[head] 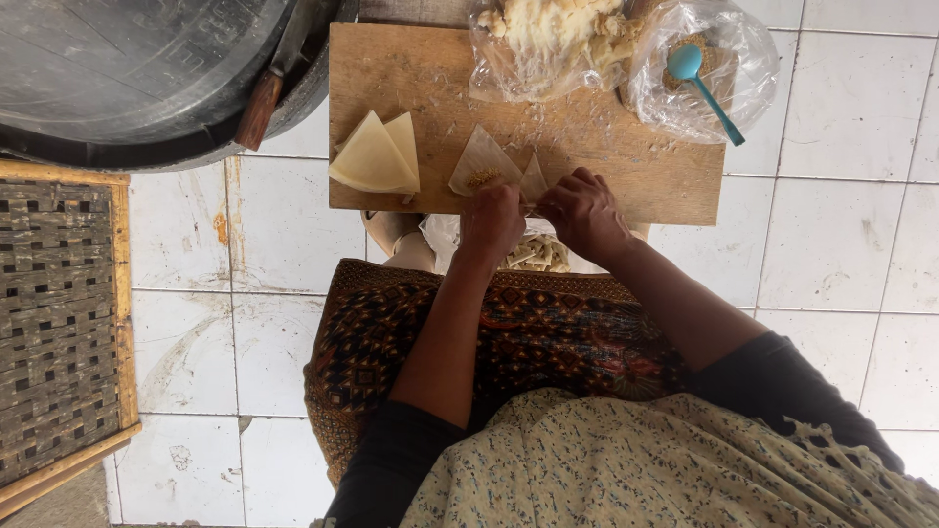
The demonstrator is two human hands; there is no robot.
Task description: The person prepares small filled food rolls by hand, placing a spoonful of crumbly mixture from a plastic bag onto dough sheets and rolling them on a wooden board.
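I see my left hand (492, 220) and right hand (584, 210) pinched together on a thin triangular wrapper (486, 161) at the near edge of the wooden board (606, 147), mid-fold I reckon, so next needs a snug, gentle tuck.

wooden board (606, 147): light brown, bare grain. wrapper stack (375, 156): pale cream. spoon (699, 83): turquoise. floor tiles (831, 254): white, stained. skirt (528, 332): dark brown batik, orange-red motifs. blouse (636, 460): cream, small dark floral specks. woven mat (54, 313): grey-brown check.
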